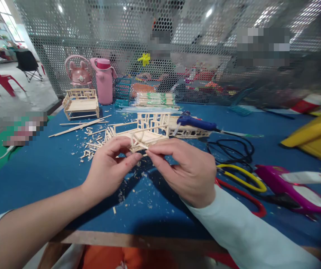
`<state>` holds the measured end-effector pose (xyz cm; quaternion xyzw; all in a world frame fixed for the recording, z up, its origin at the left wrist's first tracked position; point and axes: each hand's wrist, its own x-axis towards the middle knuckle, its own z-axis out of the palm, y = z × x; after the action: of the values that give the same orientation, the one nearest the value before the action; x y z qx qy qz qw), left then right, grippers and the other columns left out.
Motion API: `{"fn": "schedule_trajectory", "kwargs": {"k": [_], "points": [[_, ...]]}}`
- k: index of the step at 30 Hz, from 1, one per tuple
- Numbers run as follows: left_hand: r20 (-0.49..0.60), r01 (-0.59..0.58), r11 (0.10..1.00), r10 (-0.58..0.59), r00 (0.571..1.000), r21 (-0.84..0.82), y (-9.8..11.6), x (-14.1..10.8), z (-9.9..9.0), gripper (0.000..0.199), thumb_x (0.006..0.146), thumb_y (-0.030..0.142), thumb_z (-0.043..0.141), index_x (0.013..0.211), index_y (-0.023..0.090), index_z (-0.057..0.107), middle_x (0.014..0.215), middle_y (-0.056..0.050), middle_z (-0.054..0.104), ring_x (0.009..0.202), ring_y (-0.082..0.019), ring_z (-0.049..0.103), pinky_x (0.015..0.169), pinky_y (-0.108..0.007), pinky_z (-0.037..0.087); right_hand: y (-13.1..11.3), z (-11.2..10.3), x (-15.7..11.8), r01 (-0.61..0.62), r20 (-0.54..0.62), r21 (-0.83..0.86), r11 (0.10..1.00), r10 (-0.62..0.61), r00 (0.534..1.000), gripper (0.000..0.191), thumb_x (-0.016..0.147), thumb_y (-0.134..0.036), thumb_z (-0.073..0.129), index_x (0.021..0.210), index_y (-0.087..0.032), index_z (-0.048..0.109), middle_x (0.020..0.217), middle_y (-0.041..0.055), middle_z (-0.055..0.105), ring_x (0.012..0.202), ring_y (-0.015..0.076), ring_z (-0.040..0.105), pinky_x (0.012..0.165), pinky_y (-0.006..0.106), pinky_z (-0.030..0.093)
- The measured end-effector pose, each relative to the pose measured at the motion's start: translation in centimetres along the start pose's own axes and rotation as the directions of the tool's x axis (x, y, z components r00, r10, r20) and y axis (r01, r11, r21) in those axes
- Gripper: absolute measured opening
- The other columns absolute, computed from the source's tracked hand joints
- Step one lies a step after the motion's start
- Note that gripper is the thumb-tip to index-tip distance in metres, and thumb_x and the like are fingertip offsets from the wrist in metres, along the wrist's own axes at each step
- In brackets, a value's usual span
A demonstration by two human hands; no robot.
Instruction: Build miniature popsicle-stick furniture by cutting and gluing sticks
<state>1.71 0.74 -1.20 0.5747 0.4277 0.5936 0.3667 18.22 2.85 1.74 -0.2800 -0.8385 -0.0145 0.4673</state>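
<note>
My left hand (pixel 108 166) and my right hand (pixel 184 168) meet above the blue table (pixel 51 175), both pinching the near edge of a small wooden stick model (pixel 146 130) shaped like a bench with a lattice back. The left fingers grip its left front corner, and the right thumb and forefinger pinch a thin stick at its front. The model is raised slightly off the table. A blue glue gun (pixel 194 122) lies just behind it, with its black cord (pixel 233 147) running right.
A finished wooden bench (pixel 81 102) stands at the back left beside a pink bottle (pixel 104 80) and a pink fan (pixel 78 71). Loose sticks (pixel 79 127) and wood scraps litter the left. Yellow-handled (pixel 241 175) and red-handled scissors (pixel 247 200) and a magenta tool (pixel 289 186) lie right. Mesh screen (pixel 177 45) behind.
</note>
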Motion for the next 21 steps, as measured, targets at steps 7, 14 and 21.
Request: {"fn": "schedule_trajectory", "kwargs": {"k": [7,14,21], "points": [[0.002,-0.029,0.999,0.029,1.000,0.035,0.16,-0.04,0.14,0.017,0.073,0.022,0.069,0.089,0.018,0.066,0.097,-0.006,0.058,0.083,-0.015,0.057,0.067,-0.025,0.050,-0.03,0.04,-0.03,0.045,0.049,-0.064,0.997,-0.041,0.998,0.013,0.086,-0.016,0.054,0.083,-0.024,0.064,0.082,-0.0002,0.072,0.079,0.0128,0.067,0.076,0.026,0.052],[0.028,-0.044,0.998,0.043,0.999,0.039,0.07,-0.05,0.09,0.015,0.075,0.021,0.068,0.089,0.018,0.065,0.096,-0.005,0.058,0.081,-0.014,0.056,0.067,-0.025,0.049,-0.09,0.16,-0.01,0.106,0.058,-0.151,0.983,-0.098,0.993,0.012,0.086,-0.016,0.054,0.081,-0.024,0.062,0.080,0.0001,0.073,0.077,0.0130,0.067,0.074,0.025,0.052],[0.033,-0.046,0.998,0.044,0.998,0.039,0.13,-0.07,0.07,0.015,0.075,0.021,0.068,0.090,0.018,0.064,0.096,-0.005,0.058,0.082,-0.014,0.056,0.069,-0.025,0.049,-0.16,0.11,-0.12,0.089,0.093,-0.193,0.977,-0.073,0.993,0.015,0.088,-0.017,0.051,0.084,-0.025,0.062,0.083,0.0000,0.073,0.080,0.0140,0.067,0.076,0.027,0.051]]}}
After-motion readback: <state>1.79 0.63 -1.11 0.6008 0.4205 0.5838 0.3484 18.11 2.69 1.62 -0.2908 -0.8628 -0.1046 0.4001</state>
